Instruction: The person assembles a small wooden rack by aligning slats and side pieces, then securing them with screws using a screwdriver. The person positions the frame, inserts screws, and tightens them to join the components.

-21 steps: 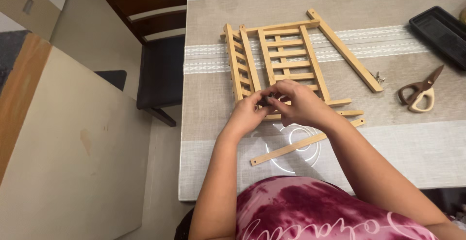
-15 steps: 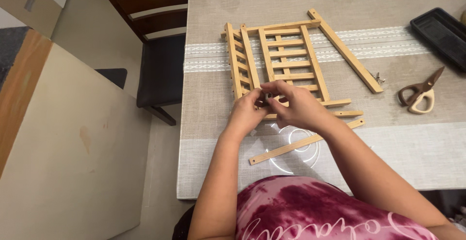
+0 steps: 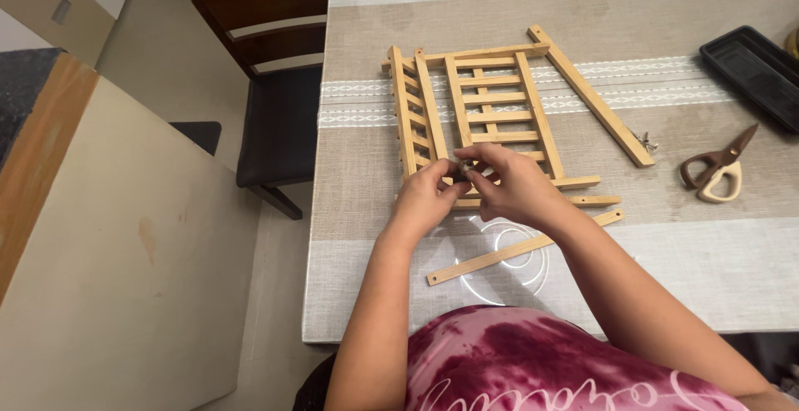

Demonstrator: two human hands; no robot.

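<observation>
A dark chair (image 3: 279, 132) stands left of the table (image 3: 374, 286). The left hand (image 3: 426, 199) and right hand (image 3: 514, 185) pinch a small dark fastener (image 3: 460, 167) together at the wooden slatted rack (image 3: 478, 111), seemingly fitting it; seating it calls for careful alignment. Scissors (image 3: 717, 170) and a black tray (image 3: 753, 70) lie rightward on the striped cloth.

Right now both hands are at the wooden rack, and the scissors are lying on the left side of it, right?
Not quite. The head view shows the scissors lying to the right of the wooden rack. Both the left hand and right hand are at it.
</observation>
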